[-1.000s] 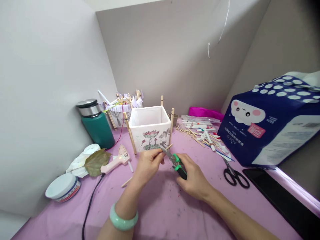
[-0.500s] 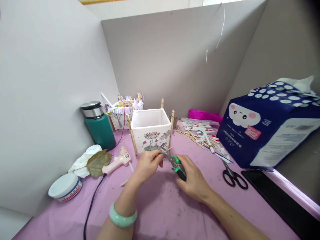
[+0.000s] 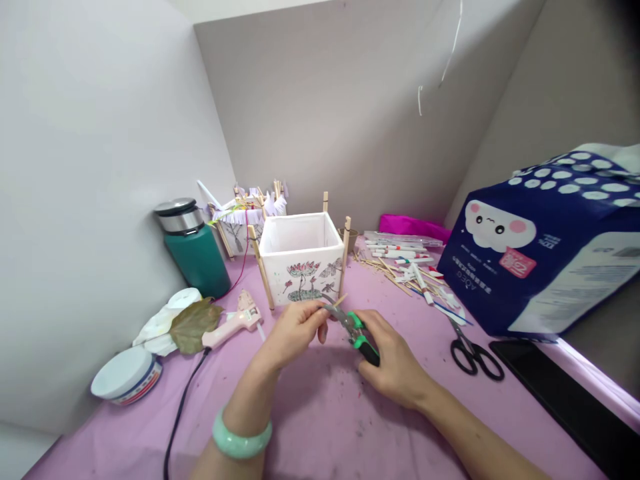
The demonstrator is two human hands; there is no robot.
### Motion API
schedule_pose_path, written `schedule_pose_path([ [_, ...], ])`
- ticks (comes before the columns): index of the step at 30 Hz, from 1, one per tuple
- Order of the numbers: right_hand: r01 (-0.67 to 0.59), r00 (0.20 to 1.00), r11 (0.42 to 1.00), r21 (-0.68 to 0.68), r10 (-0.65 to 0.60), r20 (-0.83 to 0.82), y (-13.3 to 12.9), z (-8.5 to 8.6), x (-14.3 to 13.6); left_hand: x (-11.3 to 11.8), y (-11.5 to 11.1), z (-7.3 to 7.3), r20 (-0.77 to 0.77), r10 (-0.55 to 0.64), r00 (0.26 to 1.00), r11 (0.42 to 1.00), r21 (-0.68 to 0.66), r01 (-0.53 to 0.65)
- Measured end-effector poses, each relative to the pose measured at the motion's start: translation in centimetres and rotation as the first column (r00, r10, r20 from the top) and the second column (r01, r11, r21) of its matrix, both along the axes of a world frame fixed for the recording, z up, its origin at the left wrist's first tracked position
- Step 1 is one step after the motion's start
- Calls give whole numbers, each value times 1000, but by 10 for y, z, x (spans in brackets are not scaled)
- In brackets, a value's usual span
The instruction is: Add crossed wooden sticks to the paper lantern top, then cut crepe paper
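Green-and-black handled cutters point(image 3: 361, 337) are gripped in my right hand point(image 3: 395, 360), their metal jaws pointing up and left. A thin wooden stick point(image 3: 341, 300) pokes out beside the jaws. My left hand point(image 3: 299, 330) is closed in a pinch at the jaws, on the stick as far as I can see; its held part is hidden by the fingers. Just behind both hands stands a white square box point(image 3: 303, 257) with a drawn lotus on its front and wooden sticks upright at its corners.
Left are a pink glue gun point(image 3: 233, 329), a dry leaf point(image 3: 194, 327), a round tub point(image 3: 125, 377) and a green bottle point(image 3: 196, 257). Right are loose sticks point(image 3: 395, 277), markers point(image 3: 423, 285), black scissors point(image 3: 475, 353) and a blue tissue pack point(image 3: 540, 267). A second box point(image 3: 240, 237) stands behind.
The view has shifted slightly. The cutters and my right hand sit a little farther right and lower in the picture, with both hands still holding on.
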State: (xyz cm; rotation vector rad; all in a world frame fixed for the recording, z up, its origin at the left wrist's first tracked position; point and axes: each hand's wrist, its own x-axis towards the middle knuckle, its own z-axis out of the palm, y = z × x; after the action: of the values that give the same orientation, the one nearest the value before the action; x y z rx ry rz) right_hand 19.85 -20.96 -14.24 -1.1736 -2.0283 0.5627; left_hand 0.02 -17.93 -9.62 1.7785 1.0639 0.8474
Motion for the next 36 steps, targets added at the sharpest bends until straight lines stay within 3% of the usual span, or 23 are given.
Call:
schedule_pose_path([
  [6, 57, 998, 998, 11, -57, 33, 3, 1, -5, 0, 1, -4, -103, 140, 985, 980, 158, -122],
  [13, 122, 992, 992, 30, -123, 38, 1, -4, -9, 2, -1, -7, -77, 224, 971, 947, 252, -199],
  [26, 52, 999, 997, 54, -51, -15, 0, -5, -4, 2, 0, -2, -103, 112, 988, 987, 128, -98],
  [36, 22, 998, 999, 38, -20, -60, 0, -4, -4, 2, -1, 0, -71, 57, 996, 991, 124, -48],
])
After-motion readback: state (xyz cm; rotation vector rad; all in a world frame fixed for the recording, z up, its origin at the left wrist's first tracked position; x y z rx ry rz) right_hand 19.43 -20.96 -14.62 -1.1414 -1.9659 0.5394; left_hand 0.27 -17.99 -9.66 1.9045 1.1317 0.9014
